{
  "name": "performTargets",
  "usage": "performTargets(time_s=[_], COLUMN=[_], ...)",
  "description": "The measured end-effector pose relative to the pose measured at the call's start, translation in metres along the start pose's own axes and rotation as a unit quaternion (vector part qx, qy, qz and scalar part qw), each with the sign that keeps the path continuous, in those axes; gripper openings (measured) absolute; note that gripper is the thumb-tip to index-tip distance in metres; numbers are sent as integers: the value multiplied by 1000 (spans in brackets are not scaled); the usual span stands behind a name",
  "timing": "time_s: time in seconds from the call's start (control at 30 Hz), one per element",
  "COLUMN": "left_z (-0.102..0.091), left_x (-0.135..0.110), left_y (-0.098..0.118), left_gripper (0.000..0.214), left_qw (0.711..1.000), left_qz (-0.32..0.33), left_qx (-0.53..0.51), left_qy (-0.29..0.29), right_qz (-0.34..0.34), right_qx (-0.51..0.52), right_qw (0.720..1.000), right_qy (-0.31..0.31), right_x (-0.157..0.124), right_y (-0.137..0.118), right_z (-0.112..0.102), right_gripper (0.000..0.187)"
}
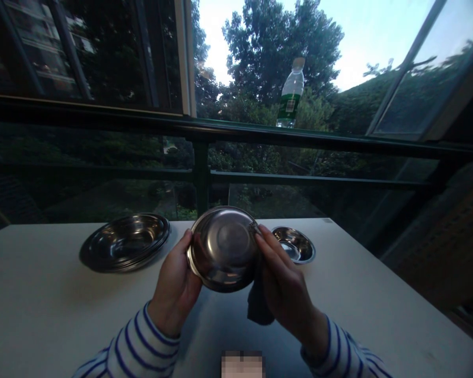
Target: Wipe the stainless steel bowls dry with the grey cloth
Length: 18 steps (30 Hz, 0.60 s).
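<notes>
Two hands of yours show in the head view, both raised over the near middle of the white desk (39, 294). Your left hand (176, 289) is clamped on the left edge of a steel bowl (225, 241), thumb on the rim and fingers beneath. Your bowl is tilted, its round underside facing you. Your right hand (287, 294) is closed on a dark cloth (260, 304), fingertips against the bowl's right edge, with the cloth hanging below them. To the far left of you, nested steel bowls (122, 244) sit on the desk; a smaller bowl (305, 248) rests just beyond your right hand, partly hidden. Farther off, a clear bottle (290, 100) with a green label stands at the dark rail (236, 131).
</notes>
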<state>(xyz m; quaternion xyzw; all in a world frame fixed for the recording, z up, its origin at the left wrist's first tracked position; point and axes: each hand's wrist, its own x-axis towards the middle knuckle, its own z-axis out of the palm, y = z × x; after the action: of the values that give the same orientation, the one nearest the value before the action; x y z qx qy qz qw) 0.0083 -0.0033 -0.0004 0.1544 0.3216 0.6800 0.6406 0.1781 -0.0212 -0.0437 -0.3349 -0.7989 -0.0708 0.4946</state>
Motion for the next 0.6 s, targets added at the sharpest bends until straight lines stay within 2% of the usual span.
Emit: performTargets(time_s=[0.13, 0.2, 0.3, 0.43, 0.6], left_z=[-1, -1, 1, 2, -2], left_x=[2, 2, 0, -1, 0], left_y=[5, 7, 8, 6, 4], left_gripper=[31, 31, 30, 28, 25], left_qw=[1000, 1000, 1000, 999, 996], left_qz=[11, 3, 0, -5, -15], left_qx=[3, 8, 19, 35, 67], left_qy=[-12, -17, -22, -19, -61], right_qz=[-61, -70, -31, 35, 49], right_qx=[-9, -11, 6, 69, 111], right_qw=[997, 997, 1000, 997, 992], right_qy=[-34, -32, -5, -15, -39], right_x=[-7, -9, -3, 9, 16], right_y=[-11, -13, -9, -1, 3], right_z=[7, 8, 2, -11, -22], right_gripper=[59, 59, 56, 50, 48])
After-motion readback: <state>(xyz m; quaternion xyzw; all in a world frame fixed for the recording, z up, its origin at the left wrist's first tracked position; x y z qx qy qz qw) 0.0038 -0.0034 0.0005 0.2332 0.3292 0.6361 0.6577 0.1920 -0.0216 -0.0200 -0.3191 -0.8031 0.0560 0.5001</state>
